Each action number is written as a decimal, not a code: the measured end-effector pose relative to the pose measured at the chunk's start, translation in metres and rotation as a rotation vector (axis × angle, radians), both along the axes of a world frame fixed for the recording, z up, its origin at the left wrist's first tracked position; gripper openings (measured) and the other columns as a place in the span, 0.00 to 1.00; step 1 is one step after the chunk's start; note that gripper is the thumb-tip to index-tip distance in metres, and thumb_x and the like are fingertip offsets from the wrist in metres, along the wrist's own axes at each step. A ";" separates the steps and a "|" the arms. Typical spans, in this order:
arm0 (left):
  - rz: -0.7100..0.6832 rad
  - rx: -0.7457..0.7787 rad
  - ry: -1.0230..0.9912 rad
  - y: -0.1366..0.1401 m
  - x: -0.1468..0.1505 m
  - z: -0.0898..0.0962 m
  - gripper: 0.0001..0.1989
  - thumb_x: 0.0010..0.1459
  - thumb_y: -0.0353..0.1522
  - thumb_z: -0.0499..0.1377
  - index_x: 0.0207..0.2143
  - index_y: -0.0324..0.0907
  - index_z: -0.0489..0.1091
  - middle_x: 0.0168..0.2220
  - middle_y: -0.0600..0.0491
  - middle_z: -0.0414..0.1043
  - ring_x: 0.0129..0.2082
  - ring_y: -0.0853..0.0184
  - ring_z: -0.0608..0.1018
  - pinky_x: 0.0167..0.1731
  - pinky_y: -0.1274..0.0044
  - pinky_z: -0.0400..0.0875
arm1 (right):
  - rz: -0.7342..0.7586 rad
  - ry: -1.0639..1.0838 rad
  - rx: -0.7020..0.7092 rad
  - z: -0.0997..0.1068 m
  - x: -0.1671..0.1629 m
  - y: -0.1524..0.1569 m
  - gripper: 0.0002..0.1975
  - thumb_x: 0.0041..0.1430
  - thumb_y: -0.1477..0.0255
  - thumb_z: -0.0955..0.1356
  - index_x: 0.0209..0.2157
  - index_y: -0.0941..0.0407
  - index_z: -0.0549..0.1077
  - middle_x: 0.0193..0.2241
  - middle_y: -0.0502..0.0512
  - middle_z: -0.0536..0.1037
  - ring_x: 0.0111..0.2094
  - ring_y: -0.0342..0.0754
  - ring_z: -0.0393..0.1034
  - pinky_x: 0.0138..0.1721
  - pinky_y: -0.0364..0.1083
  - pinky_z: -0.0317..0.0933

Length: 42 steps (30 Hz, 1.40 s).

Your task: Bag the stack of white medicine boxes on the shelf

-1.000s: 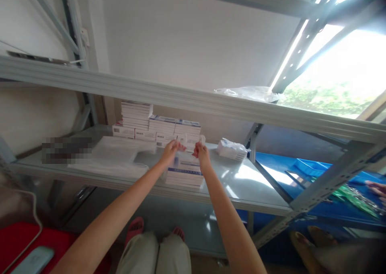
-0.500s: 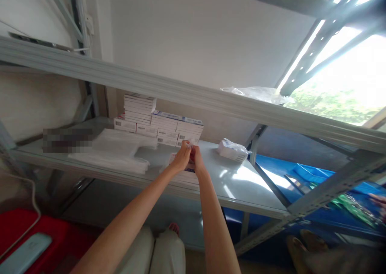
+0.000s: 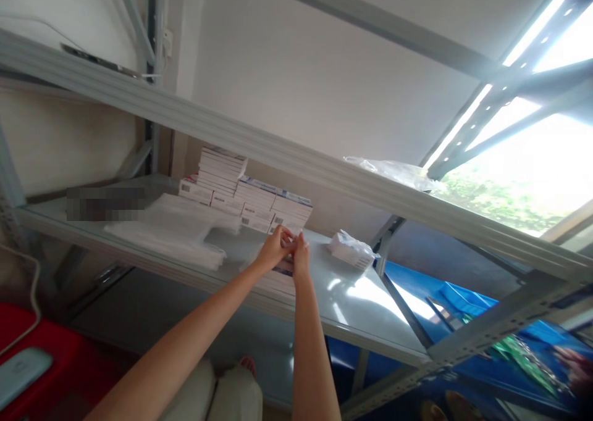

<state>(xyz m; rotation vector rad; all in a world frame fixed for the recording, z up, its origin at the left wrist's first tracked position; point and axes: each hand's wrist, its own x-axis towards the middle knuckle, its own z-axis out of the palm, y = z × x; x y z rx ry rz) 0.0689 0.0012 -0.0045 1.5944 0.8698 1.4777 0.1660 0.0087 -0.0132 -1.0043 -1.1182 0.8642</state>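
My left hand (image 3: 275, 248) and my right hand (image 3: 301, 257) meet over a stack of thin white boxes (image 3: 278, 282) at the shelf's front edge. Both are closed, fingers pinched on the gathered top of a thin clear plastic bag (image 3: 248, 262) around that stack. The knuckles hide most of the gathered plastic. Behind my hands stand rows of white boxes with barcodes (image 3: 257, 217), piled higher at the left. To the right sits another bundle of boxes in a plastic bag (image 3: 352, 251), its top bunched up.
Flat white plastic bags (image 3: 171, 229) lie on the grey shelf (image 3: 319, 297), left of my hands. An upper shelf beam (image 3: 278, 155) crosses above. A blue tray (image 3: 467, 297) and green packets (image 3: 523, 353) lie right, near another person's hand (image 3: 574, 362). A red stool (image 3: 55, 353) stands lower left.
My fingers have shifted on the gathered plastic, and less of it shows above them. The view has tilted, and my hands appear slightly lower.
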 end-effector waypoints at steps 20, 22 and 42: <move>-0.215 -0.410 -0.615 0.018 -0.012 -0.005 0.13 0.43 0.28 0.64 0.33 0.39 0.66 0.23 0.58 0.69 0.23 0.74 0.72 0.26 0.81 0.63 | 0.044 -0.351 0.075 0.004 0.000 -0.008 0.20 0.51 0.54 0.65 0.21 0.57 0.73 0.20 0.51 0.73 0.24 0.45 0.66 0.29 0.44 0.57; -0.194 -0.384 -0.622 0.016 -0.012 -0.004 0.13 0.43 0.28 0.65 0.33 0.39 0.67 0.22 0.58 0.69 0.23 0.74 0.71 0.26 0.82 0.63 | 0.029 -0.393 0.100 0.003 0.001 -0.007 0.17 0.49 0.57 0.67 0.24 0.57 0.76 0.24 0.53 0.77 0.28 0.47 0.69 0.33 0.44 0.59; -0.032 -0.170 0.050 0.017 -0.010 -0.009 0.07 0.47 0.25 0.59 0.31 0.38 0.74 0.30 0.50 0.75 0.29 0.68 0.75 0.31 0.78 0.69 | -0.517 -0.370 0.084 0.006 -0.003 -0.017 0.07 0.43 0.73 0.61 0.29 0.54 0.67 0.25 0.49 0.72 0.27 0.44 0.64 0.30 0.41 0.57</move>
